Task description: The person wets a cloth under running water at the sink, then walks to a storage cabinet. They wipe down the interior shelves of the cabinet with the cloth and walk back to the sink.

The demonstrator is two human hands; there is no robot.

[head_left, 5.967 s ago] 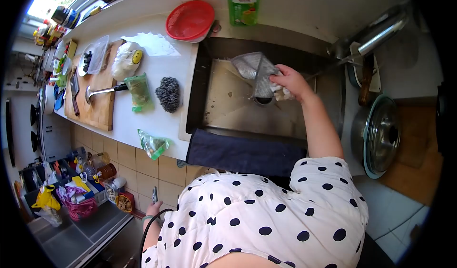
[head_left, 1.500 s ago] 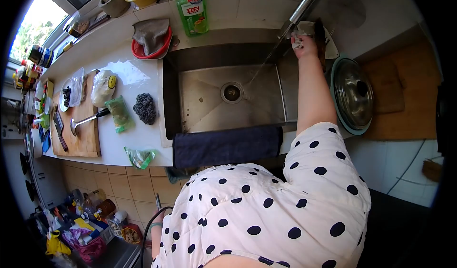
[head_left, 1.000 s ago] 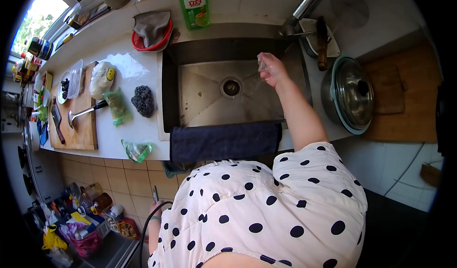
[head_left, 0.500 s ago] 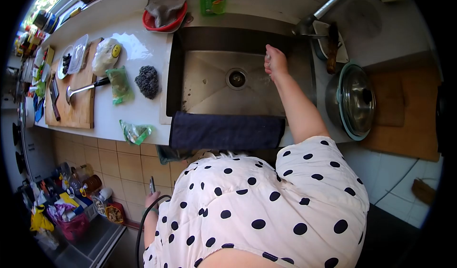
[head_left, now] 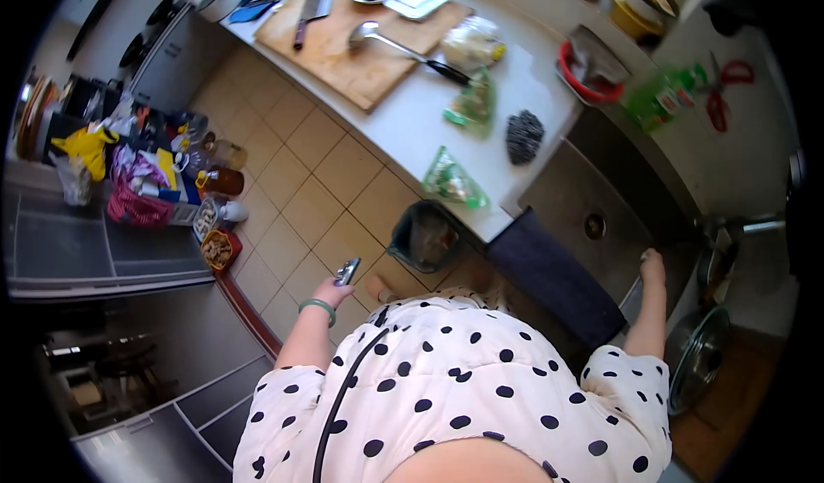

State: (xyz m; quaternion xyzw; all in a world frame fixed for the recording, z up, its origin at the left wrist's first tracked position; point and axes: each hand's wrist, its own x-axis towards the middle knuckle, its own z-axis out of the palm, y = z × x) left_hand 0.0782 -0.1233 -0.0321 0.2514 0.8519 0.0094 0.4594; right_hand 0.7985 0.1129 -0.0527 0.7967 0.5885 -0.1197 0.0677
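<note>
The left hand point(head_left: 333, 291) grips a small shiny silver object point(head_left: 347, 272) apart from the steel sink point(head_left: 562, 193), perhaps avoiding splashes; the right hand's point(head_left: 653, 268) closure cannot be told.

Small silvery object point(head_left: 347, 271): gleaming, slanting in left hand point(head_left: 329, 292), exact kind unclear | grey metal sink point(head_left: 562, 193): lying near right hand point(head_left: 652, 268), round drain point(head_left: 595, 225) showing

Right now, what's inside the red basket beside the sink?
A grey cloth lies bunched in the red basket, partly over its rim. The cloth covers the basket's bottom, so I cannot tell whether anything is beneath it.
</note>
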